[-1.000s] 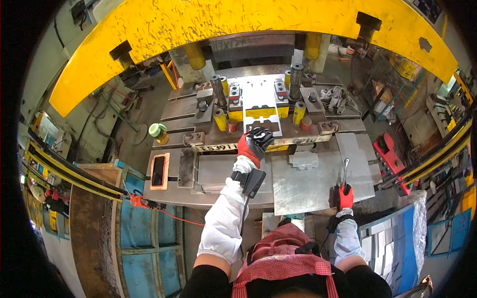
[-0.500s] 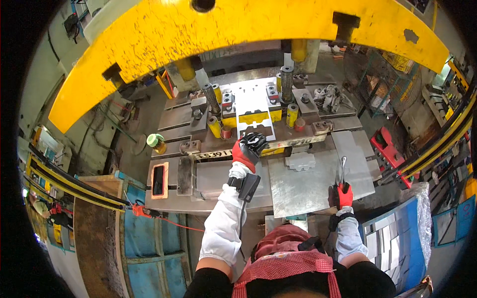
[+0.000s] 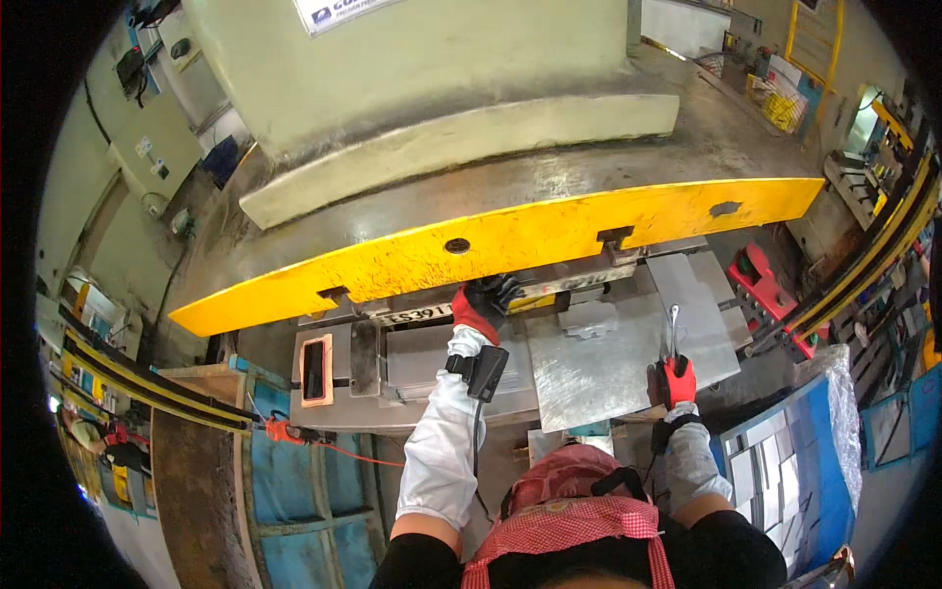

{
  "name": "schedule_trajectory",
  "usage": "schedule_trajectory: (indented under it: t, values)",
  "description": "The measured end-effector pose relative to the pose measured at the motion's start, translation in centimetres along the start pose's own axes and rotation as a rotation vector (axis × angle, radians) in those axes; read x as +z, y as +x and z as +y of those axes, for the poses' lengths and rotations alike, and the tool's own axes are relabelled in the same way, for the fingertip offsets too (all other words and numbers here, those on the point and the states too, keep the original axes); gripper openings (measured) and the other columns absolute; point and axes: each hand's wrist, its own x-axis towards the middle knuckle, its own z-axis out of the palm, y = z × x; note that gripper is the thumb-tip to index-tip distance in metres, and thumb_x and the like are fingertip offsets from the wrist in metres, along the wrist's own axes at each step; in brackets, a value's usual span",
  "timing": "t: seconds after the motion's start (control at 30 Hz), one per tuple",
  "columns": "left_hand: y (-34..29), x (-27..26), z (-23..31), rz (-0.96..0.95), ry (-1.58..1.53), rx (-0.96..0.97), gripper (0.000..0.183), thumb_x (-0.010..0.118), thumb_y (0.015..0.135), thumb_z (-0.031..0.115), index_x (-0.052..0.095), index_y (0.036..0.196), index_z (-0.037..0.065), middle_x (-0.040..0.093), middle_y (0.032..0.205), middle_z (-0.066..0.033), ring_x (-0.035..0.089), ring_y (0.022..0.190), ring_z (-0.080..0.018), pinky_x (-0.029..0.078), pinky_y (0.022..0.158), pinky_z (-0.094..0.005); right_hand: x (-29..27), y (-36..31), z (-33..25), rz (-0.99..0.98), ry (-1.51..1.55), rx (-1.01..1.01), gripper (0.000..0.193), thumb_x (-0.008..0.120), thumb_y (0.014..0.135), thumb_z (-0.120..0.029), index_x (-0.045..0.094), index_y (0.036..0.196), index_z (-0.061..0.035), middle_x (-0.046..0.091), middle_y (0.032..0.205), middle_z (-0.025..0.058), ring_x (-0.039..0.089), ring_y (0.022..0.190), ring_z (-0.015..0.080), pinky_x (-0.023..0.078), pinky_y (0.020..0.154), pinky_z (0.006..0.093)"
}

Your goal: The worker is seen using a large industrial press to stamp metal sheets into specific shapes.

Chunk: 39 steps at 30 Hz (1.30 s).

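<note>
My left hand (image 3: 485, 302), in a red and black glove, rests at the front edge of the lower die (image 3: 417, 314), just below the yellow front edge of the press ram (image 3: 549, 257). Its dark fingers look stretched out and apart, with nothing visible in them; the tips are partly in shadow. My right hand (image 3: 677, 381), gloved alike, grips a slim metal hand tool (image 3: 673, 329) with a rounded end pointing away from me. Beneath that tool lies a grey metal plate (image 3: 589, 368), and notched flat metal pieces (image 3: 588, 319) sit on its far part. The ram hides the die's middle.
A stack of flat sheets (image 3: 422, 355) lies left of the plate, with a phone (image 3: 313, 370) in an orange frame farther left. A red pedestal box (image 3: 763, 290) stands right. Flat metal parts fill a blue-lined bin (image 3: 775, 471) lower right. Yellow-black guard bars (image 3: 157, 385) flank both sides.
The yellow press ram has come down over the die, hiding the guide posts and the bright metal strip. My left hand has shifted slightly toward me; my right hand stays put with the tool.
</note>
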Motion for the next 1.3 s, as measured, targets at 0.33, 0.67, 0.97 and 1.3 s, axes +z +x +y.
schedule_trajectory:
  t: [0.33, 0.67, 0.97, 1.3]
  values:
    - [-0.1, 1.3, -0.7, 0.423, 0.256, 0.134, 0.037, 0.038, 0.092, 0.028, 0.054, 0.099, -0.004, 0.062, 0.098, -0.0206, 0.06, 0.093, -0.0349, 0.048, 0.087, -0.0453, 0.2, 0.4, 0.3, -0.031, 0.048, 0.025, 0.047, 0.069, 0.072, -0.036, 0.053, 0.106, -0.0058, 0.061, 0.093, 0.0172, 0.059, 0.091, 0.0329, 0.045, 0.076, 0.0385]
    - [-1.7, 4.0, -2.3, 0.429, 0.39, 0.18, 0.039, 0.036, 0.094, 0.029, 0.052, 0.111, -0.002, 0.061, 0.105, -0.0173, 0.06, 0.094, -0.0299, 0.049, 0.085, -0.0424, 0.6, -2.4, -13.2, -0.336, 0.774, -0.08, 0.047, 0.067, 0.078, -0.009, 0.046, 0.119, -0.0024, 0.055, 0.084, -0.0001, 0.051, 0.075, 0.008, 0.046, 0.062, 0.0223]
    - [-5.7, 4.6, -4.4, 0.348, 0.309, 0.136, 0.044, 0.033, 0.095, 0.035, 0.049, 0.117, 0.0, 0.058, 0.111, -0.0159, 0.059, 0.095, -0.0286, 0.05, 0.083, -0.0413, 11.5, 5.3, -32.3, -1.002, 0.548, -0.461, 0.024, 0.065, 0.082, -0.029, 0.057, 0.093, -0.0086, 0.052, 0.068, -0.0028, 0.045, 0.05, 0.0041, 0.033, 0.043, 0.0213]
    - [-29.3, 10.0, -2.4, 0.569, 2.265, 0.265, 0.025, 0.06, 0.07, 0.02, 0.062, 0.091, 0.007, 0.059, 0.074, -0.0114, 0.058, 0.074, -0.0321, 0.045, 0.084, -0.0469, 1.9, 1.7, -24.5, -1.221, 0.527, -0.187, 0.025, 0.053, 0.086, -0.009, 0.055, 0.11, -0.0011, 0.057, 0.087, 0.0078, 0.053, 0.064, 0.0134, 0.042, 0.057, 0.025]
